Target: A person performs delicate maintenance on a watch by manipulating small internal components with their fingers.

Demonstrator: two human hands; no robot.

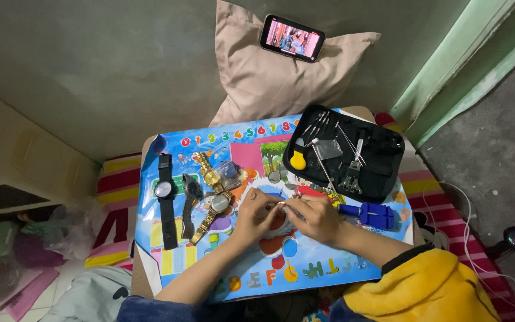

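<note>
My left hand [256,216] and my right hand [316,217] meet over the middle of a small table covered by a colourful children's poster [177,253]. Between the fingertips of both hands sits a small metal part [282,204], too small to identify. A thin metal tool seems to run from my right hand up toward the open black tool case [382,173]. To the left of my left hand lie a black strap watch [164,197], a dark watch [189,203] and two gold-coloured watches [213,197].
A blue tool [369,213] lies just right of my right hand. The black case holds several thin metal tools and a yellow bulb tool [298,160]. Behind the table a beige pillow [269,77] props a phone [292,38] with a lit screen. Striped bedding [117,185] lies under the table.
</note>
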